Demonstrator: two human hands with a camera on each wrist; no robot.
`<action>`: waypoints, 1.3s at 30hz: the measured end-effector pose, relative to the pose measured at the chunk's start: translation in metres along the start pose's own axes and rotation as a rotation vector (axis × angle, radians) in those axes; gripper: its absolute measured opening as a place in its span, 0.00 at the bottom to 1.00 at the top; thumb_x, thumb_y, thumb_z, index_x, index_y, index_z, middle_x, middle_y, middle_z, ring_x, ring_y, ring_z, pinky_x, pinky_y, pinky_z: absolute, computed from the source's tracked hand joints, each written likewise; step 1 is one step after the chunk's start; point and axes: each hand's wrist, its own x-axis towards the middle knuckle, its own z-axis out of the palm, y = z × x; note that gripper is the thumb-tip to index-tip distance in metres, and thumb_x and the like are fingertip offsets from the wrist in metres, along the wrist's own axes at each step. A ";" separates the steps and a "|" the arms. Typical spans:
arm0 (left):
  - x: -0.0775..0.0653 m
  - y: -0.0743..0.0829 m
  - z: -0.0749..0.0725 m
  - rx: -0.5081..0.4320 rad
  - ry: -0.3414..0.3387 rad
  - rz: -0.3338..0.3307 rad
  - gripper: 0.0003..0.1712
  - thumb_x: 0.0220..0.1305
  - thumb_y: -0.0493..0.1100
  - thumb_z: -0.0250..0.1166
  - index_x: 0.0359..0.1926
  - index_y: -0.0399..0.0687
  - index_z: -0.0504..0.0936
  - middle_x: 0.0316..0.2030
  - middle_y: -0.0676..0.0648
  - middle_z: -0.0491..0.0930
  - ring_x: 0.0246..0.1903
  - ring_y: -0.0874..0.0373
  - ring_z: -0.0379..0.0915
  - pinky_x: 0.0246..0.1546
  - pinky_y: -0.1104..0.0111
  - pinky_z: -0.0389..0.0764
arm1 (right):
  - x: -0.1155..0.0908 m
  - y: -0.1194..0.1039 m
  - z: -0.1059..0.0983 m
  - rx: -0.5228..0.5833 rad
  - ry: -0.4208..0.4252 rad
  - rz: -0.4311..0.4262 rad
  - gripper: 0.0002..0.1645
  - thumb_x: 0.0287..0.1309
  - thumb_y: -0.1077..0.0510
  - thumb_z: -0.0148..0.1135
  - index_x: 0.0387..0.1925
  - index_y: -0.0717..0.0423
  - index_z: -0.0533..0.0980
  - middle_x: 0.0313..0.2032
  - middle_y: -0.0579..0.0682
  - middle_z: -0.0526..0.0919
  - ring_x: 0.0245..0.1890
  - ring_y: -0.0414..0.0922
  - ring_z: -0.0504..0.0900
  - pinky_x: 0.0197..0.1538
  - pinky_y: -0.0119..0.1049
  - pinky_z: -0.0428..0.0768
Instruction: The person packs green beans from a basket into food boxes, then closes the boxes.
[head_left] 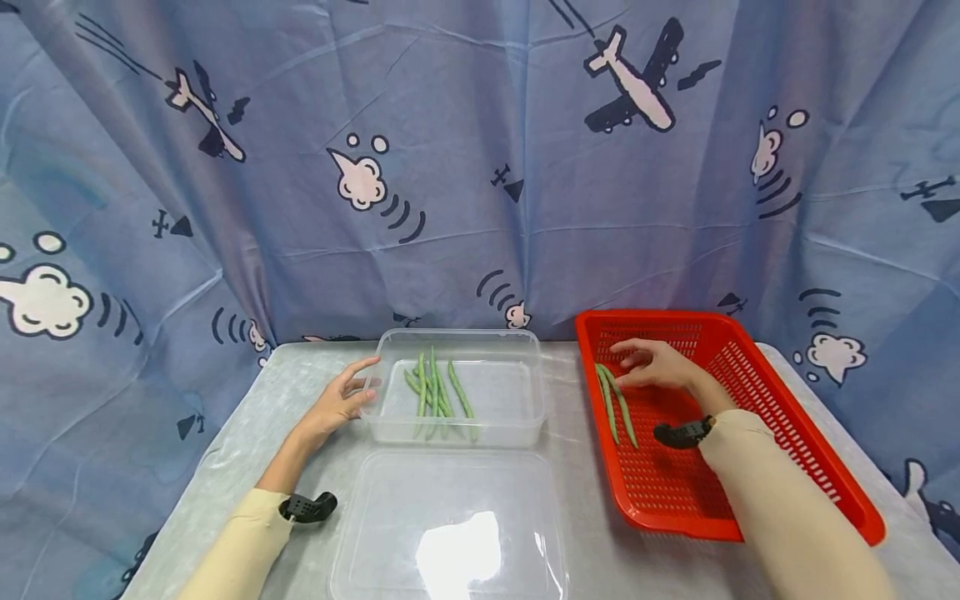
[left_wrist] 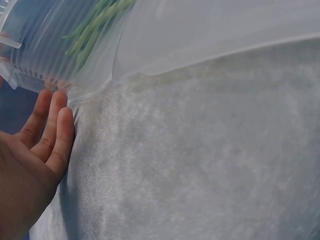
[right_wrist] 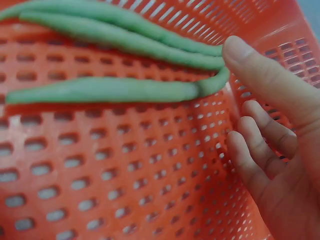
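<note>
Green beans (head_left: 434,387) lie beyond the clear lid (head_left: 390,517) nearest me on the bench (head_left: 603,558), some in the clear box (head_left: 502,392), others in the red basket (head_left: 675,483) right of it. My left hand (head_left: 333,407), fingers loosely spread, is at the box's left wall. My right hand (head_left: 660,365) is parted at the basket beans' ends, contact unclear to me, with a blue curtain (head_left: 450,208) behind
</note>
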 end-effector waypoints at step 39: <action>0.000 -0.003 -0.001 -0.032 -0.010 -0.003 0.34 0.75 0.32 0.56 0.78 0.48 0.60 0.66 0.26 0.65 0.63 0.34 0.61 0.31 0.67 0.72 | 0.010 -0.005 0.005 -0.171 -0.199 -0.015 0.41 0.54 0.61 0.78 0.66 0.69 0.70 0.51 0.65 0.78 0.52 0.61 0.75 0.51 0.50 0.75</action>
